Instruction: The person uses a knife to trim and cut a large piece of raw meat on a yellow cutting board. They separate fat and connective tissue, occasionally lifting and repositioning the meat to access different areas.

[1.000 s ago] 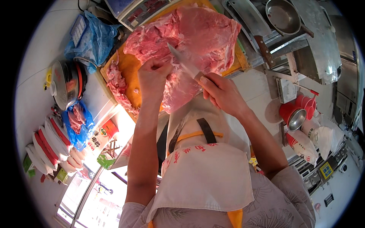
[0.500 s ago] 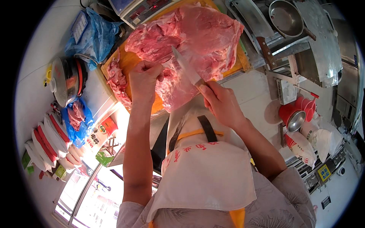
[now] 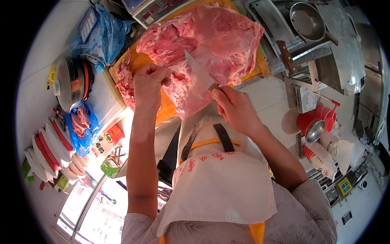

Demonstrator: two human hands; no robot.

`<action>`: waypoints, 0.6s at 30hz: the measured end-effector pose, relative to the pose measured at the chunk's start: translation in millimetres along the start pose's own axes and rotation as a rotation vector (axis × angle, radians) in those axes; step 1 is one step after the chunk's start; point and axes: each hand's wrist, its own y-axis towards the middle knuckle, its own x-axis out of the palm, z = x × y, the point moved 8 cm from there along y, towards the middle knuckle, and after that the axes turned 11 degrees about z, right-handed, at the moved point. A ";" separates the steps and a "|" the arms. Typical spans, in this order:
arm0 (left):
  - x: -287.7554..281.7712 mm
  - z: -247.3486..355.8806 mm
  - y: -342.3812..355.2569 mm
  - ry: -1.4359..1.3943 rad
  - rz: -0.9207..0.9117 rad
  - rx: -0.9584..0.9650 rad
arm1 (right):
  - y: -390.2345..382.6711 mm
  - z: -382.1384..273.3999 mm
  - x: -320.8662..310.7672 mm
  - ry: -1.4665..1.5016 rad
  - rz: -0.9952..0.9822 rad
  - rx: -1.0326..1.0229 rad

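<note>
My left hand [image 3: 148, 83] is closed around a flap of the big slab of raw meat [image 3: 203, 44], pinching it and pulling it toward me. My right hand [image 3: 235, 107] is wrapped tight around the handle of a knife [image 3: 198, 73]; its pale blade points away from me and lies against the meat just beside my left fingers. The slab lies on an orange cutting board [image 3: 142, 61] on the counter [image 3: 268, 95], covering most of the board, with its near edge hanging toward my apron [image 3: 219, 183]. A smaller strip of meat [image 3: 125, 83] lies at the board's left edge, just beside my left wrist.

To my left a blue plastic bag [image 3: 101, 36] is bunched up near the board, and a round metal pot [image 3: 71, 83] sits beside it. Another blue bag with meat in it [image 3: 81, 126] lies below the pot, next to a row of red-and-white packets [image 3: 48, 152]. To my right a metal pan [image 3: 306, 20] rests on a steel rack, and red cups [image 3: 319, 118] stand well apart from the board.
</note>
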 end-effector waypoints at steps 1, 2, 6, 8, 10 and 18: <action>2.9 4.7 -3.0 0.021 0.001 0.004 | -1.5 0.2 1.7 -0.043 0.012 -0.050; 4.2 7.4 -4.9 0.042 0.002 0.009 | -5.7 3.9 5.3 -0.087 0.024 -0.100; -9.5 1.5 -6.5 -0.025 -0.006 -0.014 | -36.8 9.1 -4.3 -0.137 -0.044 -0.080; -14.9 6.0 -14.2 0.009 0.015 -0.020 | -37.3 2.2 -14.4 -0.078 -0.046 -0.035; -17.0 0.6 -21.8 -0.026 0.029 -0.045 | -29.5 -2.1 -15.1 -0.064 -0.039 -0.034; -17.4 -0.5 -35.2 -0.035 0.048 -0.028 | -30.5 5.3 -11.0 -0.196 -0.003 -0.248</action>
